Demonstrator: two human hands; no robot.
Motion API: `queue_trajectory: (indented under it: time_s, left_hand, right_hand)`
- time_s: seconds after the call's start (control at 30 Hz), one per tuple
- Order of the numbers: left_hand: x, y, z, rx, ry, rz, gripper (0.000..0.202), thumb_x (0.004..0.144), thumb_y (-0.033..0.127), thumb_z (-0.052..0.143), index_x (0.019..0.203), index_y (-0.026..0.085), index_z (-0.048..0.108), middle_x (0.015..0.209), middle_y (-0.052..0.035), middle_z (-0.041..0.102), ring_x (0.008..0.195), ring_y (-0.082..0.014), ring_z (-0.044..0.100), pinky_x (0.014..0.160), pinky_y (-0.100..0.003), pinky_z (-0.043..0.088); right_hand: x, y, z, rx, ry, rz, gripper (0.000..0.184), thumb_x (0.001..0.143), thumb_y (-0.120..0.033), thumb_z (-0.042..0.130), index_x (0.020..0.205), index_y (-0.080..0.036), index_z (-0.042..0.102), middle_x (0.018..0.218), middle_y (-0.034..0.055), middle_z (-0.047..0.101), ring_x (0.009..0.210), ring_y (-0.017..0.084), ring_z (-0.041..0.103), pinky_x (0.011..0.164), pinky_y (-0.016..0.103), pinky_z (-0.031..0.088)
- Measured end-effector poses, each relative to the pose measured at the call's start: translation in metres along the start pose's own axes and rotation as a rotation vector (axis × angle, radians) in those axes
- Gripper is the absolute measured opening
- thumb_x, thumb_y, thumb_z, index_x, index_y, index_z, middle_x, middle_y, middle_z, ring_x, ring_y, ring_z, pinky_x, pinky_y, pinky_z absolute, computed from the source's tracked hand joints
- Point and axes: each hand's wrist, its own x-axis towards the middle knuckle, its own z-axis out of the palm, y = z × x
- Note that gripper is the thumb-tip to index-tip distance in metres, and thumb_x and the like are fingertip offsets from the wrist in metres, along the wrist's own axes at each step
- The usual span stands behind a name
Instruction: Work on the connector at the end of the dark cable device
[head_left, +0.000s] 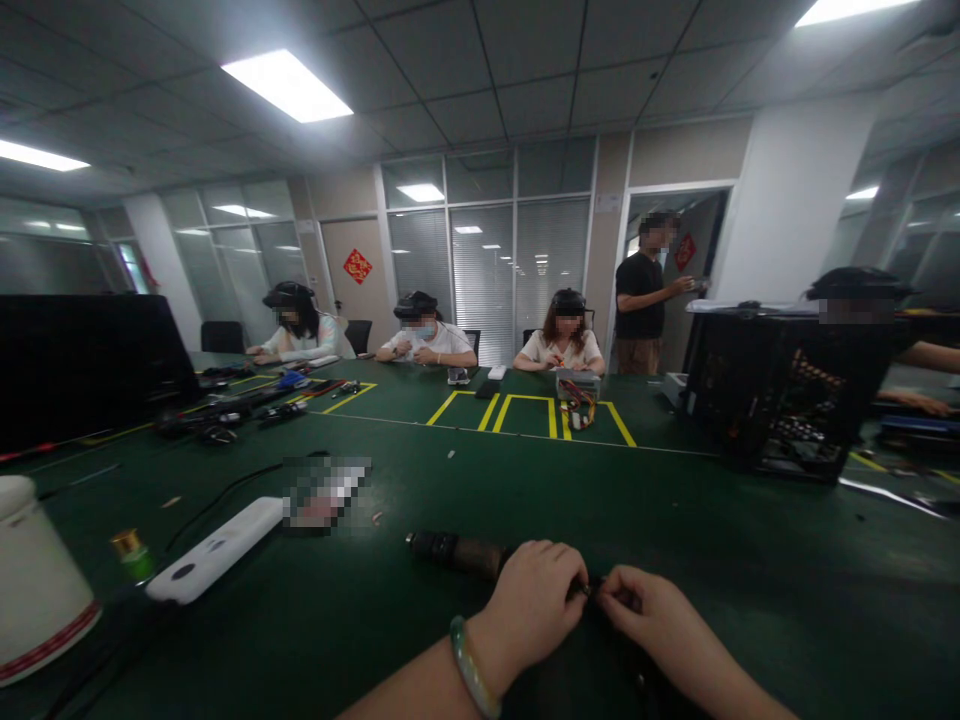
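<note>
A dark cylindrical tool [476, 558], resembling an electric screwdriver, lies on the green table with its narrow metal tip pointing left. Its right end runs behind my left hand [538, 590], whose curled fingers close around that end. Close beside it, my right hand [649, 605] pinches with thumb and forefinger at a small dark piece by the tool's end. The fingers hide most of that piece, so its kind cannot be made out. Below the hands the table is in dark shadow. A green bangle [472, 668] circles my left wrist.
At left stand a white power strip [217, 548], a phone [330, 495], a small green bottle [133, 555], a white container [37, 580] and a black monitor [90, 370]. An open computer case [772, 390] is at right. Several people sit across the table [540, 480]; one stands behind.
</note>
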Motion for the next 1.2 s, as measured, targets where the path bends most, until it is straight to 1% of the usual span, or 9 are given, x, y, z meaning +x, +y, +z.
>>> queue_trajectory:
  time_s: [0.1,0.2,0.47,0.67,0.77,1.03,1.2]
  left_hand:
    - [0.0001,-0.0004,0.0002,-0.004,-0.007,-0.025,0.013,0.084,0.025,0.063,0.094,0.021,0.057,0.094,0.0006,0.061,0.092,-0.0185,0.055,0.083,-0.032,0.039]
    - [0.0,-0.0003,0.0001,0.007,-0.018,-0.019,0.012,0.084,0.026,0.063,0.093,0.021,0.057,0.094,-0.0005,0.061,0.092,-0.0194,0.055,0.083,-0.032,0.039]
    - [0.0003,0.0009,-0.0005,0.002,-0.004,0.001,0.01,0.083,0.02,0.061,0.093,0.022,0.057,0.093,0.0005,0.062,0.09,-0.0186,0.055,0.082,-0.032,0.038]
    - [0.0005,0.0001,0.0005,-0.005,-0.005,-0.047,0.011,0.085,0.026,0.061,0.094,0.019,0.057,0.093,-0.0019,0.061,0.091,-0.0198,0.056,0.081,-0.032,0.04]
    - [0.0004,-0.0017,0.0022,-0.016,-0.005,-0.03,0.012,0.084,0.026,0.062,0.093,0.02,0.058,0.093,-0.0014,0.062,0.091,-0.0197,0.056,0.082,-0.032,0.04]
    - [-0.0002,-0.0045,0.0047,-0.049,0.034,0.032,0.009,0.082,0.019,0.063,0.089,0.021,0.059,0.093,0.0002,0.063,0.091,-0.0192,0.056,0.082,-0.033,0.039]
    - [-0.0003,-0.0035,0.0043,-0.054,0.036,0.0,0.011,0.083,0.021,0.062,0.093,0.02,0.058,0.094,-0.0005,0.062,0.09,-0.0194,0.056,0.081,-0.033,0.039]
  right_hand:
    - [0.0002,-0.0003,-0.0006,-0.008,0.0,0.005,0.015,0.085,-0.028,0.056,0.077,-0.019,0.065,0.071,-0.0007,0.067,0.067,0.016,0.061,0.057,0.021,0.039]
    - [0.0001,-0.0015,-0.0014,-0.001,-0.005,0.013,0.016,0.085,-0.029,0.056,0.077,-0.019,0.065,0.071,-0.0003,0.068,0.067,0.016,0.062,0.057,0.021,0.039]
    - [-0.0019,-0.0029,-0.0018,0.003,-0.013,0.014,0.016,0.086,-0.029,0.055,0.077,-0.019,0.065,0.072,-0.0006,0.068,0.067,0.016,0.061,0.056,0.021,0.038]
    - [-0.0007,-0.0019,-0.0016,0.007,-0.007,0.016,0.016,0.085,-0.029,0.056,0.077,-0.019,0.065,0.072,-0.0004,0.068,0.068,0.016,0.061,0.058,0.022,0.039]
    - [0.0001,-0.0008,-0.001,0.027,-0.016,0.013,0.016,0.086,-0.029,0.055,0.078,-0.019,0.065,0.073,-0.0006,0.068,0.068,0.016,0.061,0.057,0.021,0.039]
    - [0.0015,0.0038,0.0005,0.017,-0.02,0.007,0.017,0.086,-0.029,0.054,0.079,-0.019,0.065,0.071,-0.0011,0.067,0.065,0.015,0.061,0.055,0.021,0.038]
    - [0.0001,-0.0029,-0.0024,-0.019,-0.015,0.01,0.016,0.086,-0.029,0.055,0.079,-0.02,0.066,0.072,-0.0004,0.068,0.067,0.016,0.062,0.056,0.022,0.039]
